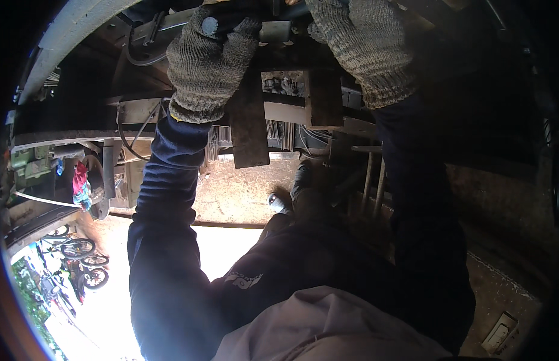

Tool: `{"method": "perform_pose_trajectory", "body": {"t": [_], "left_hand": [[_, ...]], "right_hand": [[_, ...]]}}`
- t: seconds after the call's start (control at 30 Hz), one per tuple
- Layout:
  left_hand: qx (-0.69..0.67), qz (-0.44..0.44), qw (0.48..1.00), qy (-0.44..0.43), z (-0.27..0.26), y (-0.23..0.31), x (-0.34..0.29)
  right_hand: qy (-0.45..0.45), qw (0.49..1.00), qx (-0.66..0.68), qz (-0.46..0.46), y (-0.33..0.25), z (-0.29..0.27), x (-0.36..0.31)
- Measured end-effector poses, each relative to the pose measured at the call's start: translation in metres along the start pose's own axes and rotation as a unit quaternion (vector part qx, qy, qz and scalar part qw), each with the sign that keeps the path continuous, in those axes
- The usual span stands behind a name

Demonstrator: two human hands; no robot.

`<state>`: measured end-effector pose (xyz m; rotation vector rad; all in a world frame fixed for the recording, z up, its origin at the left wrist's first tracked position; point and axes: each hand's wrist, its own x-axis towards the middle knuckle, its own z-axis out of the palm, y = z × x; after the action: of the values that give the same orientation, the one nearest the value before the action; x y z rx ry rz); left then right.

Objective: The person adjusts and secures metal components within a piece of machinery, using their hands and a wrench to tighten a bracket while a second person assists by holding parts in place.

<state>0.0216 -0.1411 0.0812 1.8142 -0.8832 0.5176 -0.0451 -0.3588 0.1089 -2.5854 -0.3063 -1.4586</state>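
Both my hands wear grey knitted work gloves and reach up to machinery at the top of the view. My left hand (210, 69) is closed around a dark bar (246, 8). A pale round disc (210, 26) shows between its thumb and fingers; whether it belongs to the bar I cannot tell. My right hand (367, 48) curls at the right end of the same bar, its fingertips partly cut off by the upper edge. Between the hands sits a small light metal block (276, 32). Two dark flat plates, a left plate (249, 129) and a right plate (324, 99), hang below.
A metal crossbeam (285, 112) runs below my hands, with thin rods bundled beneath it. Red and blue cloth (81, 183) hangs at the left. Bicycles (81, 249) stand outside in bright light. A metal stand (370, 180) is at the right. My feet are on a worn floor (243, 186).
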Motion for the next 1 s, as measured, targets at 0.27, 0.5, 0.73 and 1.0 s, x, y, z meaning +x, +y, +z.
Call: {"method": "perform_pose_trajectory", "body": {"t": [0.27,0.5,0.73,1.0], "left_hand": [[0.062,0.068,0.996,0.009,-0.003,-0.004,0.004],[0.064,0.029,0.997,0.024,0.000,-0.006,0.002],[0.076,0.000,0.997,0.017,-0.002,-0.003,0.001],[0.087,0.045,0.995,0.024,-0.002,-0.007,0.003]], "right_hand": [[-0.032,0.973,-0.183,-0.135,0.004,-0.004,-0.004],[0.003,0.989,-0.123,-0.082,0.002,0.002,-0.003],[-0.026,0.993,-0.098,-0.058,-0.005,-0.006,0.002],[-0.027,0.987,-0.136,-0.080,0.006,0.004,-0.005]]}}
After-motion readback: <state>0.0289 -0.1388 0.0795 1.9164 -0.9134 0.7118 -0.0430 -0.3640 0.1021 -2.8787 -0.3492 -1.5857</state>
